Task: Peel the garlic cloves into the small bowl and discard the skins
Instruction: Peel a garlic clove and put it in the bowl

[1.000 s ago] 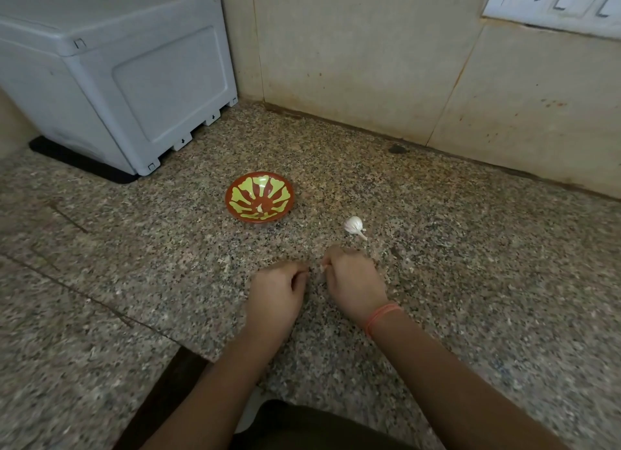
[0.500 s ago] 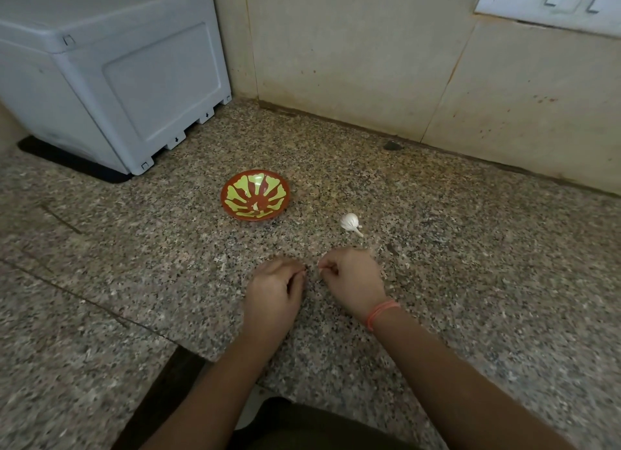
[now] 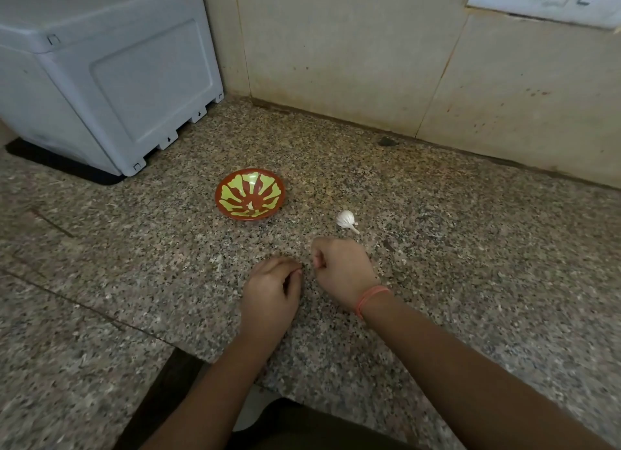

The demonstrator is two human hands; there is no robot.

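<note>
Looking down from the head cam, both hands are parked low over the counter (image 3: pixel 453 265), knuckles up, fingertips nearly meeting. The left hand (image 3: pixel 273 290) has its fingers curled in toward the right one. The right hand (image 3: pixel 344 270) is bunched into a loose fist, thumb tucked against the forefinger. That reads like a peeling pinch to me, but whatever's inside is hidden, so I honestly can't tell if either hand has hold of anything. Working that close to the stone makes sense, since skins would drop right there instead of flying off. The garlic (image 3: pixel 346 218) sits just beyond the right hand, not touching it: a small white papery bulb with a little stem poking out to the right. The bowl (image 3: pixel 232 189) is off to the left of the bulb, in easy reach. It's shallow and glossy, red-brown with yellow-green petal shapes, and there's a pale bit (image 3: pixel 250 207) inside that might be a peeled clove. The counter's speckled polished granite. A grey plastic box (image 3: pixel 100 80) sits back left by the tiled wall (image 3: pixel 336 63).
</note>
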